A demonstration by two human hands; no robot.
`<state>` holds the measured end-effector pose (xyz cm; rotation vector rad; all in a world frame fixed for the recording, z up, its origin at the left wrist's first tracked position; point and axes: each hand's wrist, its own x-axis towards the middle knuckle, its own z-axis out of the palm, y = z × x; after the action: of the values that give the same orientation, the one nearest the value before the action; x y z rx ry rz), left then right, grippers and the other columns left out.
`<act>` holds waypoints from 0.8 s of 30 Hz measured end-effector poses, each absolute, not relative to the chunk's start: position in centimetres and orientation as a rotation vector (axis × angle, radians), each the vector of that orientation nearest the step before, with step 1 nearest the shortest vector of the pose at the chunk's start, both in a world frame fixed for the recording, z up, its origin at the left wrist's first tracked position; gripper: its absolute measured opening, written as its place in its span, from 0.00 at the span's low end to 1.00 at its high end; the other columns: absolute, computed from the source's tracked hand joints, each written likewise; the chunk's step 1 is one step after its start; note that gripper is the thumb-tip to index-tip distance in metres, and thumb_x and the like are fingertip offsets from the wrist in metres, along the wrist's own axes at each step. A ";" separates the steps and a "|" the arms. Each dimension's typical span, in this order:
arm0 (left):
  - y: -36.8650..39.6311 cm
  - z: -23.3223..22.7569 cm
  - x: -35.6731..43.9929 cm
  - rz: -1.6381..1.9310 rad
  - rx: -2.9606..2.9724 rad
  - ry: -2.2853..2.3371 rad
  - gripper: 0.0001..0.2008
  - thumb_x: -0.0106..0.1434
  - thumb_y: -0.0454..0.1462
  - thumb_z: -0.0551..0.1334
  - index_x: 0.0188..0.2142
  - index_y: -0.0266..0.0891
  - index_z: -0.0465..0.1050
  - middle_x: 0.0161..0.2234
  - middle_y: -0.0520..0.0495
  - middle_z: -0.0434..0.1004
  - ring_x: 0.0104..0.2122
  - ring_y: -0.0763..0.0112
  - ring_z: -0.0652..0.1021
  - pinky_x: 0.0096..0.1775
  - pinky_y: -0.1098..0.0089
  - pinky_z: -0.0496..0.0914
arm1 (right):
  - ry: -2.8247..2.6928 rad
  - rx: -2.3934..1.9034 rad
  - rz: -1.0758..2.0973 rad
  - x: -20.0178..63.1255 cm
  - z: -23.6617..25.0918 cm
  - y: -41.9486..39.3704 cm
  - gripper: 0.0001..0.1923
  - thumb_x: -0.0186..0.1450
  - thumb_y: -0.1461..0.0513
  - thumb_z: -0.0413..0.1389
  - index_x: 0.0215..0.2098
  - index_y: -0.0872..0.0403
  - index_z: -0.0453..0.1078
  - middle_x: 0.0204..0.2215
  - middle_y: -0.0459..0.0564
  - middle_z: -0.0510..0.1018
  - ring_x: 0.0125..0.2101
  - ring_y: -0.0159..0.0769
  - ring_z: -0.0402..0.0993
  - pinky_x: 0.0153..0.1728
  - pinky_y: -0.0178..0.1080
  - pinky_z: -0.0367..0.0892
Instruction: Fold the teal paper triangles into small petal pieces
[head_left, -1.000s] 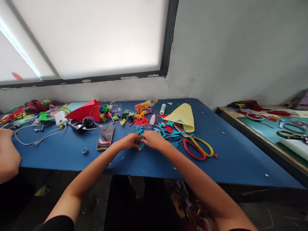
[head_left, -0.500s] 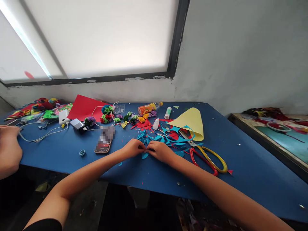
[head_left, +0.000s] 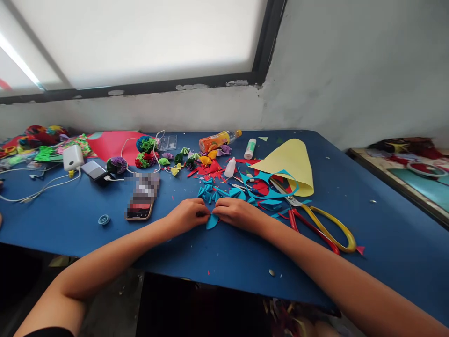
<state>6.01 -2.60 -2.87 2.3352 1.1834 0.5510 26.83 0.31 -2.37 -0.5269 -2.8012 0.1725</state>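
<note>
Pinching narrowly, our left hand (head_left: 189, 214) and right hand (head_left: 236, 213) hold a blue paper piece (head_left: 212, 223) between them, nearer than the folded blue pieces (head_left: 207, 193) and left of the scissors (head_left: 295, 202).

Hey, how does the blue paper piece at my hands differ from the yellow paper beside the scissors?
The blue paper piece is small; the yellow paper is far larger. The blue paper piece is at the fingers of the left hand and right hand; the yellow paper lies untouched, curled into a cone-like shape. Both are paper in one plain colour.
</note>
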 end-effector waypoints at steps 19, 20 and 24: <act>-3.1 -0.4 5.2 0.096 2.458 1.240 0.11 0.61 0.41 0.57 0.37 0.43 0.78 0.24 0.50 0.74 0.21 0.77 0.68 0.24 0.75 0.54 | -3.012 -0.442 -0.215 27.1 -1.2 -0.4 0.09 0.64 0.70 0.50 0.41 0.57 0.69 0.32 0.51 0.71 0.32 0.37 0.67 0.30 0.36 0.63; -3.1 -0.1 5.1 0.068 2.412 1.272 0.12 0.61 0.42 0.57 0.37 0.44 0.78 0.22 0.51 0.74 0.20 0.78 0.66 0.23 0.75 0.52 | -3.011 -0.448 -0.195 27.2 -1.2 -0.3 0.10 0.64 0.71 0.50 0.41 0.56 0.69 0.33 0.51 0.71 0.33 0.37 0.68 0.30 0.35 0.63; -3.0 0.2 5.0 0.056 2.298 1.303 0.12 0.60 0.44 0.57 0.39 0.46 0.78 0.21 0.53 0.75 0.19 0.79 0.62 0.22 0.76 0.51 | -2.934 -0.517 -0.038 27.8 -1.4 0.1 0.12 0.65 0.72 0.47 0.39 0.56 0.70 0.34 0.51 0.72 0.35 0.35 0.70 0.32 0.34 0.65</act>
<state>4.99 -3.04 0.20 2.2984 1.3029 0.0562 27.84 0.11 -1.38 -0.5174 -2.9342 -0.0379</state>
